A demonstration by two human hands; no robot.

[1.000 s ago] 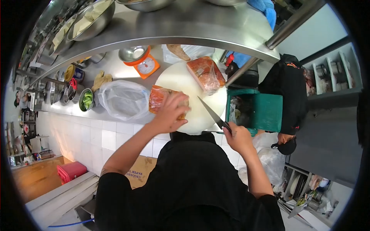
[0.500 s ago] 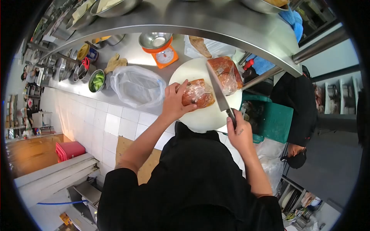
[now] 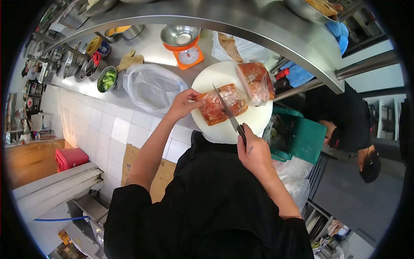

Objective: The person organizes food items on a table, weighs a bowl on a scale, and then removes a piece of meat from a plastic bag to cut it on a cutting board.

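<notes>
My right hand (image 3: 254, 152) is closed round the dark handle of a kitchen knife (image 3: 227, 108). Its blade slants up and left across a browned slab of meat (image 3: 210, 107) with shiny plastic film on it. The fingers of my left hand (image 3: 185, 103) grip the slab's upper left edge, thumb lying over the top. Beneath it is a round white cutting board (image 3: 202, 81). A second film-covered block of meat (image 3: 257, 84), its pale side toward the slab, sits at the board's right edge.
Left of the board lies an open clear plastic bag (image 3: 153, 88). Behind stands an orange scale (image 3: 188, 57) bearing a metal bowl (image 3: 180, 34). A steel shelf (image 3: 241, 19) overhangs the counter. A green bin (image 3: 307, 138) is at right, with a person in black (image 3: 340, 114) beyond it.
The knife has moved left from the gap between the meat pieces to over the slab. My left hand has shifted to the slab's left edge. The person at right has moved.
</notes>
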